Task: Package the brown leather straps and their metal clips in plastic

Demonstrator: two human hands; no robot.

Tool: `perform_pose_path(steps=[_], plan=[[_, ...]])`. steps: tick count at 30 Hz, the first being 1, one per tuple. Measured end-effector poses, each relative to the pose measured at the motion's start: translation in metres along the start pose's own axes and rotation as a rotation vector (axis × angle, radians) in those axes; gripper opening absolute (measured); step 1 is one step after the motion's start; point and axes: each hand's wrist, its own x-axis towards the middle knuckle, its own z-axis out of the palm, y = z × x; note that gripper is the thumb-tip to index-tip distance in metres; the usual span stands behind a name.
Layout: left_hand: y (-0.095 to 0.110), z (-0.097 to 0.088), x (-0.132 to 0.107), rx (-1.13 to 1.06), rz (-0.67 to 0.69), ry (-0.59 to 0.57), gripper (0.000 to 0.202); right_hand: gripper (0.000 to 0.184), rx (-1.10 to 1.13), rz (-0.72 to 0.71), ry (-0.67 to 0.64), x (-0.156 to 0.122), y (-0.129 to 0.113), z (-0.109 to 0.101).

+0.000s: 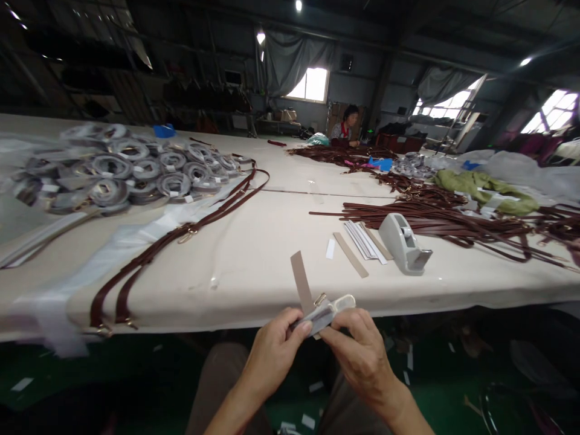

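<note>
Both hands meet just below the table's front edge. My left hand (275,350) pinches a strap end wrapped in clear plastic (322,313), with a gold metal clasp showing at its top. A tan paper strip (301,281) stands up from this bundle. My right hand (357,353) grips the same wrapped end from the right, fingers curled around it.
A grey tape dispenser (405,243) and a stack of paper strips (362,240) lie on the white table (254,254). Two brown straps (172,238) run across the left. Coiled wrapped straps (122,169) pile far left, loose brown straps (435,214) right. A person (347,124) sits at the far end.
</note>
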Motion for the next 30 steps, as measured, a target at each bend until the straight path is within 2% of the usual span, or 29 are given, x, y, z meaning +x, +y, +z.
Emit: perform_pose_path(steps=[2, 4, 6, 8, 12, 14, 20, 24, 26, 28, 30], plan=[[0.005, 0.000, -0.003, 0.135, 0.081, 0.015, 0.027, 0.026, -0.118, -0.079, -0.006, 0.004, 0.001, -0.006], [0.008, 0.000, -0.006, 0.210, 0.111, 0.014, 0.025, 0.023, -0.110, -0.068, -0.054, 0.006, 0.003, -0.007], [0.009, 0.000, -0.008, 0.240, 0.117, 0.011, 0.024, 0.020, -0.029, 0.005, -0.134, 0.006, 0.005, -0.007], [0.006, 0.001, -0.009, 0.181, 0.091, -0.023, 0.025, 0.015, 0.063, 0.077, -0.207, 0.006, 0.007, -0.005], [-0.004, 0.007, -0.014, -0.113, -0.122, -0.196, 0.034, 0.009, 0.212, 0.174, -0.273, 0.008, 0.008, -0.002], [-0.009, 0.010, -0.017, -0.181, -0.176, -0.216, 0.036, 0.011, 0.274, 0.241, -0.309, 0.009, 0.008, -0.001], [-0.015, 0.010, -0.023, -0.217, -0.097, -0.189, 0.029, 0.016, 0.401, 0.445, -0.379, 0.007, 0.008, 0.002], [-0.017, 0.008, -0.025, -0.173, -0.068, -0.190, 0.024, 0.019, 0.532, 0.710, -0.398, 0.005, 0.008, 0.007], [-0.017, 0.007, -0.026, -0.154, -0.061, -0.210, 0.023, 0.028, 0.689, 0.830, -0.378, 0.005, 0.008, 0.010], [-0.018, 0.006, -0.028, -0.151, -0.059, -0.218, 0.022, 0.034, 0.839, 0.877, -0.389, 0.004, 0.008, 0.012], [-0.018, 0.006, -0.028, -0.169, -0.071, -0.210, 0.022, 0.023, 0.877, 0.850, -0.403, 0.004, 0.007, 0.013]])
